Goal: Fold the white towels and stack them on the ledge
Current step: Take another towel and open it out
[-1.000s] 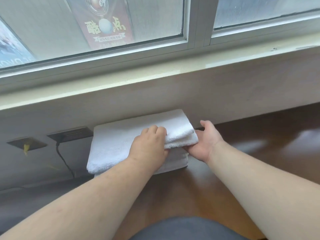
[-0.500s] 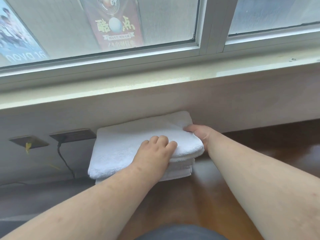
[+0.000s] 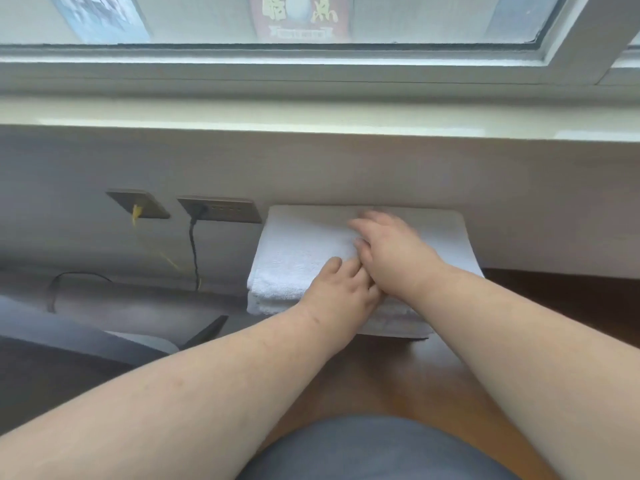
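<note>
A stack of folded white towels (image 3: 301, 258) lies on the brown wooden ledge (image 3: 561, 303), pushed against the pale wall under the window sill. My left hand (image 3: 341, 289) rests flat on the near front of the top towel, fingers spread. My right hand (image 3: 388, 247) lies flat on top of the stack, slightly blurred, fingers pointing left and overlapping the left hand's fingertips. Neither hand grips the cloth. The stack's lower towels show only at their front edge (image 3: 391, 327).
Two wall sockets (image 3: 221, 209) sit left of the stack; a black cable (image 3: 194, 251) hangs from one, a yellow tag (image 3: 136, 213) from the other. A cream sill (image 3: 311, 116) and window run above. A grey chair edge (image 3: 86, 337) is at lower left.
The view shifted, so the stack now sits further right. My right hand moved from the stack's right end onto its top. My left hand stays on the front of the top towel.
</note>
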`<state>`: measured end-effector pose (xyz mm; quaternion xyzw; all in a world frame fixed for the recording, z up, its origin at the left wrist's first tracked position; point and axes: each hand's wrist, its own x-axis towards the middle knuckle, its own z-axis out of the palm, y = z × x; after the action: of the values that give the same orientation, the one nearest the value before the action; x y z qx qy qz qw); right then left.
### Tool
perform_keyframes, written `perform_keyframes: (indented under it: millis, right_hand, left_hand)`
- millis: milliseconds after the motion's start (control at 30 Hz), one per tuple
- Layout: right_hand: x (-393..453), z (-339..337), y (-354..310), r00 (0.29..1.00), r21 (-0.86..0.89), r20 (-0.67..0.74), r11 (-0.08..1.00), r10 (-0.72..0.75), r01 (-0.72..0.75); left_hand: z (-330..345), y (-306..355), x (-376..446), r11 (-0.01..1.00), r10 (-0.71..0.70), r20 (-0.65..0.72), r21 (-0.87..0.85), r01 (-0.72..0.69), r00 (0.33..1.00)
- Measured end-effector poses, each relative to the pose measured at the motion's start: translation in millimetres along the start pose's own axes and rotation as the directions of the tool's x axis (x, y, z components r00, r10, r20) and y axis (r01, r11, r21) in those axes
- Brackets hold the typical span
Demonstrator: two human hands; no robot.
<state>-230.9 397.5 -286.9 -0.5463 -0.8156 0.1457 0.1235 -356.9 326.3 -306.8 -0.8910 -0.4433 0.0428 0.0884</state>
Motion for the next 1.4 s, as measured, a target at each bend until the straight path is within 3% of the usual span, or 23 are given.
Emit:
perform_keyframes:
  millis: [100,167,233,333,400,500,533,567,600,633,667,700,733,767,800,900,933,967,1067,1200,1400]
  right_hand:
    - [-1,13,11,0.972,0.0,0.211,0.994,0.106,-0.108]
    - [-3,14,13,0.977,-0.043,0.183,0.994,0.11,-0.104]
    - [-6,15,0,0.993,-0.07,0.117,0.998,0.014,-0.006]
    - [-20,20,-31,0.953,-0.094,0.218,0.967,-0.211,0.236]
    - [-24,26,-39,0.952,-0.123,0.228,0.964,-0.205,0.237]
    - [-15,25,-43,0.992,-0.081,0.01,0.988,-0.129,0.129]
    - [-11,23,-44,0.993,-0.049,-0.051,0.993,-0.111,0.108]
    - [-8,22,-45,0.993,-0.019,-0.069,0.996,-0.091,0.09]
    - [-7,23,-46,0.996,0.002,-0.053,0.997,-0.077,0.077]
    - [-7,24,-47,0.997,0.018,-0.023,0.998,-0.067,0.068]
    - [-8,25,-48,0.998,0.033,-0.002,0.997,-0.065,0.065]
    - [-9,26,-47,0.997,0.046,0.006,0.996,-0.07,0.07]
    - [-11,26,-46,0.996,0.053,0.008,0.995,-0.084,0.083]
    - [-12,26,-45,0.995,0.051,0.016,0.994,-0.1,0.099]
    - [-14,26,-44,0.993,0.04,0.031,0.993,-0.117,0.115]
    - [-18,27,-40,0.982,-0.031,0.089,0.985,-0.168,0.172]
    - [-19,27,-39,0.975,-0.075,0.114,0.977,-0.192,0.202]
    - [-20,27,-39,0.965,-0.125,0.144,0.963,-0.219,0.237]
    - [-18,27,-48,0.95,-0.2,0.183,0.936,-0.253,0.288]
    - [-5,35,-77,0.959,-0.192,0.112,0.941,-0.262,0.28]
    - [-2,55,-91,0.946,-0.348,0.204,0.885,-0.251,0.31]
  left_hand:
    - [8,-25,-27,0.99,-0.138,-0.002,-0.004,0.137,0.99]
    - [12,-48,-44,0.97,-0.238,0.023,-0.045,0.239,0.971]
    - [11,-68,-54,0.959,-0.282,0.04,-0.032,0.283,0.959]
    - [0,-85,-48,0.96,-0.278,0.024,-0.036,0.279,0.96]
    - [-12,-91,-38,0.976,-0.218,-0.084,-0.019,0.217,0.972]
    - [-25,-104,-36,0.988,-0.147,-0.408,-0.01,0.157,0.901]
    - [-25,-108,-38,0.973,-0.229,-0.469,-0.079,0.217,0.853]
    - [-23,-112,-40,0.917,-0.4,-0.452,-0.211,0.34,0.797]
    - [-18,-115,-42,0.761,-0.646,-0.358,-0.371,0.532,0.674]
    - [-13,-114,-46,0.479,-0.863,-0.143,-0.537,0.694,0.485]
    - [-7,-109,-50,0.11,-0.95,0.136,-0.698,0.707,0.282]
    - [-2,-102,-53,-0.28,-0.899,0.416,-0.788,0.548,0.139]
    - [4,-95,-54,-0.586,-0.76,0.639,-0.752,0.302,0.117]
    - [9,-90,-55,-0.756,-0.62,0.77,-0.638,0.146,0.153]
    - [13,-88,-55,-0.824,-0.533,0.818,-0.56,0.086,0.216]
    - [9,-110,-48,-0.913,-0.357,0.838,-0.407,0.037,0.414]
    - [5,-120,-45,-0.924,-0.301,0.838,-0.374,0.078,0.455]
    - [2,-129,-43,-0.922,-0.251,0.83,-0.361,0.137,0.498]
    - [2,-143,-36,-0.808,-0.243,0.803,-0.478,0.345,0.545]
    - [1,-147,-33,-0.653,-0.34,0.704,-0.654,0.383,0.623]
    - [7,-159,-31,-0.749,-0.213,0.708,-0.561,0.352,0.673]
